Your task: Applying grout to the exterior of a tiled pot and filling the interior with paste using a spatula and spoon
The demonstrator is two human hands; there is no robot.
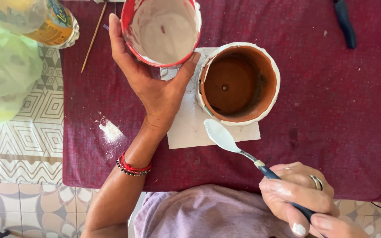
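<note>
- Fingers and thumb of the left hand (155,83) curl round a red cup (162,31) of white paste, gripping its lower rim at the far edge of the maroon cloth (331,110)
- right hand (300,198) is clamped on the blue handle of a palette knife (225,139); its white-coated blade hovers just beside the terracotta pot (239,83)
- the pot stands upright on a white paper sheet (190,128), its outer wall coated white
- spilled white powder (110,131) lies left of the wrist; a wooden stick (93,37) lies beyond
</note>
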